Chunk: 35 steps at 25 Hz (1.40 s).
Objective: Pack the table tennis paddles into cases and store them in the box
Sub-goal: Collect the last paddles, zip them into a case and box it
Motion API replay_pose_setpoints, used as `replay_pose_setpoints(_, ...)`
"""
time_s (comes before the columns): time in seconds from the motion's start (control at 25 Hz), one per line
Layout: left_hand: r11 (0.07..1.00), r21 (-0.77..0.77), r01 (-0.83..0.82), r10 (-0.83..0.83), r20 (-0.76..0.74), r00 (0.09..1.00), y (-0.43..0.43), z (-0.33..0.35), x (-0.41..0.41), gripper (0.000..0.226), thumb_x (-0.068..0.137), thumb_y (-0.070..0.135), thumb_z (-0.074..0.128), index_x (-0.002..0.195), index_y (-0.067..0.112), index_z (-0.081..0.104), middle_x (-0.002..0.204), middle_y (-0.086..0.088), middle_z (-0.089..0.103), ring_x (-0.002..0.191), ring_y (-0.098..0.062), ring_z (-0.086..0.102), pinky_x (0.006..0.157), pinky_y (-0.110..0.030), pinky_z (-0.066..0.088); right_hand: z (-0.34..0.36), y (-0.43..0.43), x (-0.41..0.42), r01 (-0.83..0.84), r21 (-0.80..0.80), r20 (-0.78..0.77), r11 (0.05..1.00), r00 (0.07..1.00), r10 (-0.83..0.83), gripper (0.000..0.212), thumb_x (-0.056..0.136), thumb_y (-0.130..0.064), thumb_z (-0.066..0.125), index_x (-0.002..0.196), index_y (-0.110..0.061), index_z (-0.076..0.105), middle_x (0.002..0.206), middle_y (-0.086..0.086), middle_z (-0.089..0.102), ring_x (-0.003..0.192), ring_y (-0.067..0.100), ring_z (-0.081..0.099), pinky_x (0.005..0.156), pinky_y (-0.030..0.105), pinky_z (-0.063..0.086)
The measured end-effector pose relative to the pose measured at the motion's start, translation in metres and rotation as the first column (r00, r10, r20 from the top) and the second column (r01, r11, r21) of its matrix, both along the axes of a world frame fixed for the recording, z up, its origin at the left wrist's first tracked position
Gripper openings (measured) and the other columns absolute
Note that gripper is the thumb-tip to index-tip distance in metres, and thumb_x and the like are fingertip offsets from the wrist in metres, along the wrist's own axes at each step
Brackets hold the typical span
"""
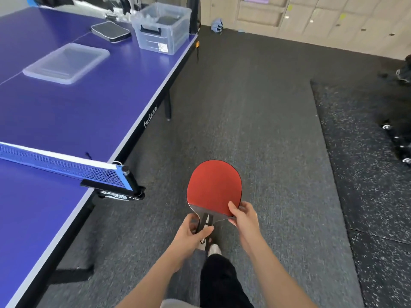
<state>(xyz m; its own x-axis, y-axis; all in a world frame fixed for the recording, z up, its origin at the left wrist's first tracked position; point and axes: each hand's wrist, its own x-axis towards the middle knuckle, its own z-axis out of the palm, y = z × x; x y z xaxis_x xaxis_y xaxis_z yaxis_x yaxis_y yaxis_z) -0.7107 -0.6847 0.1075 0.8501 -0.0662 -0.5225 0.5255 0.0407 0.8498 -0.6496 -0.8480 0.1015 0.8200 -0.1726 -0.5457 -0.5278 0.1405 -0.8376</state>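
One red paddle (214,187), left hand (191,234) grip clamped round handle, right hand (244,216) grip pinching blade edge

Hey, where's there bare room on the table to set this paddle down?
The widest bare patch for the paddle is the blue tabletop between the net and the clear lid, out to its side edge. This side of the net is bare too. Crowded: the far end, where case and box sit close together.
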Motion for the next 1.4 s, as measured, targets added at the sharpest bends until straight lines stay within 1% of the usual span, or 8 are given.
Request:
replay_pose_setpoints(0.16,0.995,0.006,-0.095,0.095,0.004,0.996,-0.020,0.008,0.098,0.029,0.086,0.027,0.070,0.109,0.026,0.052,0.101,0.003,0.069,0.090,-0.009,0.067,0.072,-0.017,0.050,0.008,-0.010,0.114,-0.083,0.001,-0.010,0.997,0.996,0.083,0.022,0.090,-0.018,0.064,0.109,-0.015,0.053,0.111,0.004,0.062,0.100,0.019,0.062,0.073,0.026,0.050)
replay_pose_setpoints(0.28,0.984,0.003,-0.179,0.179,-0.005,0.984,-0.018,0.010,0.152,0.036,0.081,0.034,0.074,0.109,0.029,0.053,0.107,-0.006,0.069,0.094,-0.023,0.070,0.088,-0.039,0.054,0.016,-0.003,0.179,-0.146,0.013,0.000,0.989,0.989,0.146,0.017,0.090,-0.017,0.064,0.104,-0.020,0.055,0.109,0.001,0.063,0.101,0.019,0.062,0.081,0.032,0.052)
replay_pose_setpoints(0.4,0.968,0.025,-0.251,0.252,-0.012,0.968,-0.005,0.012,0.199,0.051,0.066,0.049,0.079,0.107,0.030,0.054,0.106,-0.004,0.070,0.097,-0.024,0.069,0.092,-0.045,0.053,0.017,0.017,0.237,-0.242,0.015,-0.011,0.970,0.970,0.242,0.022,0.090,-0.018,0.064,0.110,-0.018,0.054,0.110,0.000,0.063,0.102,0.019,0.062,0.086,0.034,0.053)
replay_pose_setpoints(0.6,0.925,-0.010,-0.379,0.378,-0.053,0.924,0.039,0.003,0.276,0.032,0.086,0.019,0.071,0.111,0.018,0.052,0.104,-0.008,0.070,0.077,-0.008,0.071,0.069,-0.019,0.054,0.011,0.076,0.330,-0.373,0.005,-0.013,0.928,0.928,0.373,0.023,0.091,-0.018,0.063,0.111,-0.016,0.054,0.110,0.002,0.063,0.101,0.018,0.063,0.078,0.029,0.051)
replay_pose_setpoints(0.92,0.856,-0.024,-0.517,0.514,-0.089,0.853,0.142,0.001,0.400,0.058,0.080,0.036,0.075,0.128,0.023,0.043,0.121,-0.005,0.063,0.107,-0.027,0.064,0.099,-0.046,0.048,0.011,0.195,0.471,-0.504,-0.050,-0.028,0.862,0.864,0.504,0.027,0.091,-0.019,0.062,0.115,-0.011,0.052,0.109,0.004,0.064,0.098,0.018,0.063,0.075,0.027,0.051)
replay_pose_setpoints(1.08,0.763,-0.050,-0.645,0.634,-0.137,0.761,0.184,0.007,0.427,0.048,0.084,0.033,0.071,0.123,0.030,0.045,0.110,0.006,0.060,0.104,-0.015,0.059,0.096,-0.035,0.046,0.018,0.261,0.511,-0.644,-0.088,-0.031,0.760,0.764,0.644,0.019,0.091,-0.022,0.062,0.107,-0.019,0.053,0.102,-0.003,0.063,0.091,0.012,0.063,0.070,0.023,0.050)
replay_pose_setpoints(1.28,0.613,-0.015,-0.790,0.778,-0.164,0.607,0.227,-0.001,0.440,0.069,0.057,0.060,0.077,0.115,0.032,0.051,0.119,-0.005,0.064,0.107,-0.024,0.064,0.100,-0.046,0.047,0.013,0.340,0.544,-0.808,-0.085,-0.061,0.584,0.589,0.806,0.018,0.091,-0.021,0.063,0.105,-0.018,0.053,0.100,-0.002,0.063,0.090,0.013,0.063,0.068,0.021,0.050)
replay_pose_setpoints(1.4,0.483,0.030,-0.875,0.863,-0.183,0.470,0.247,-0.001,0.453,0.052,0.076,0.050,0.074,0.116,0.031,0.047,0.108,-0.004,0.068,0.100,-0.022,0.067,0.092,-0.039,0.050,0.007,0.386,0.562,-0.894,-0.104,-0.065,0.435,0.443,0.894,0.016,0.090,-0.023,0.063,0.102,-0.019,0.053,0.099,-0.002,0.063,0.091,0.016,0.063,0.065,0.019,0.050)
